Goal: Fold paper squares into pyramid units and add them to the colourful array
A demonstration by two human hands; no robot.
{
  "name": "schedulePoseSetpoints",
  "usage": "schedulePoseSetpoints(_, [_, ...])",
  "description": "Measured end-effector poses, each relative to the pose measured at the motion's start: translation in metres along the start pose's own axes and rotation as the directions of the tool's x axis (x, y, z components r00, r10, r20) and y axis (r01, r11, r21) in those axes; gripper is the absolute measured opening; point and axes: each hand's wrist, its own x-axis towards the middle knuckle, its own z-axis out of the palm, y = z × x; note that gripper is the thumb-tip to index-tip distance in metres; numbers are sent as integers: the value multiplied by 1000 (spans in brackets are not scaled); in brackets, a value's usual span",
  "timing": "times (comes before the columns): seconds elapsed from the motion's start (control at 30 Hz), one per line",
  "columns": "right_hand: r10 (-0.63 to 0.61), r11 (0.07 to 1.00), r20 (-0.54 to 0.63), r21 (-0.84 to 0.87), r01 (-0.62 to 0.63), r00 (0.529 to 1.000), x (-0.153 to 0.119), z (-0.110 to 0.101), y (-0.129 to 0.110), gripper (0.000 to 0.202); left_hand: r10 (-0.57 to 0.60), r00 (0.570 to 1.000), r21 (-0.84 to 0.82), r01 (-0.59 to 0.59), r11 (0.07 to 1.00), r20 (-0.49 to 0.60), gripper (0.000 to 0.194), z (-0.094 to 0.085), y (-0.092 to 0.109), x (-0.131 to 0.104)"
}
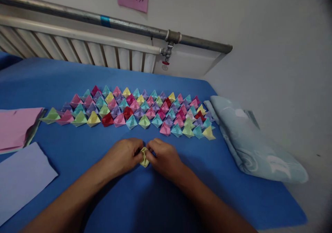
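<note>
A small yellow folded paper boat (144, 157) is held between both hands, low over the blue surface (124, 205). My left hand (126, 155) pinches its left side with thumb and fingers. On its right side my right hand (166, 157) grips it the same way, thumb at the middle of the folds. Part of the paper is hidden by the fingers. Just beyond the hands stand rows of finished paper boats (144, 121) in pink, blue, green, purple, red and yellow, set close together.
Stacked pink paper sheets (18, 127) and a lavender sheet (24, 179) lie at the left. A folded pale-green blanket (249, 139) rests along the right edge by the wall. Behind the surface are a white radiator (85, 51), a metal pipe (70, 11) and a red-handled valve (166, 63).
</note>
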Motion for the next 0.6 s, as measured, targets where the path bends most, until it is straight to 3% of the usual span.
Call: schedulePoseSetpoints(0.6, [18, 1000, 30, -8, -18, 999, -1, 1, -3, 9, -28, 1000, 79, 28, 996, -4, 13, 1, 3, 2])
